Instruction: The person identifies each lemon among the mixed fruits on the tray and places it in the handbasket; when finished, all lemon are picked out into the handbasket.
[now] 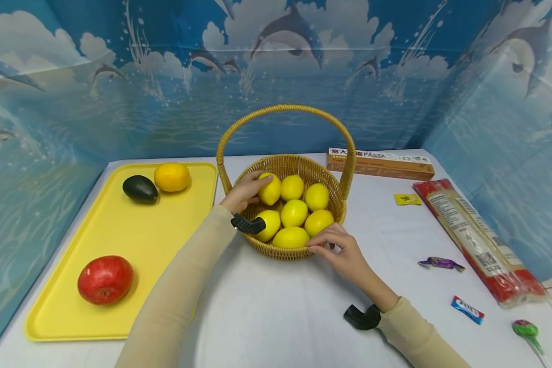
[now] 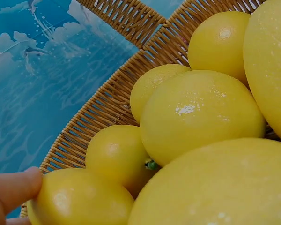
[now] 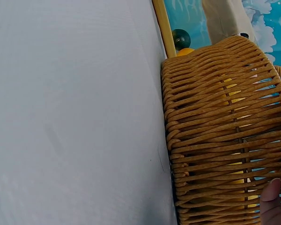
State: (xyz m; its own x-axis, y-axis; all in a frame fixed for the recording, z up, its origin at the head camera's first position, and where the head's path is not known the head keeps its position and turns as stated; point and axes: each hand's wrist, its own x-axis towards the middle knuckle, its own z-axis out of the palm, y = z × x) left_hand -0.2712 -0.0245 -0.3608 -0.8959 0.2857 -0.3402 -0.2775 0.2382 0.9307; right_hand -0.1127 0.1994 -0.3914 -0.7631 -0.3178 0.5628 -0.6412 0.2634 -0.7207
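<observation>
A round wicker basket (image 1: 263, 248) with a tall arched handle (image 1: 282, 108) stands mid-table and holds several yellow lemons (image 1: 294, 212). At its left side my left hand (image 1: 244, 192) grips one lemon (image 1: 270, 190), which is still among the others inside the rim. The left wrist view shows a fingertip (image 2: 33, 180) against that lemon (image 2: 79, 199); the rest of the hand is mostly out of frame. My right hand (image 1: 342, 251) pinches the basket's front right rim. In the right wrist view, its thumb (image 3: 271, 199) lies on the outer weave (image 3: 215, 122).
To the left, a yellow tray (image 1: 165, 240) bears an avocado (image 1: 140, 189), an orange-yellow fruit (image 1: 172, 177) and a red fruit (image 1: 105, 280). Rightward lie a pasta box (image 1: 381, 166), a red plastic package (image 1: 474, 235), several wrapped candies (image 1: 441, 263) and a lollipop (image 1: 526, 328). A dolphin-print curtain (image 1: 165, 122) hangs behind.
</observation>
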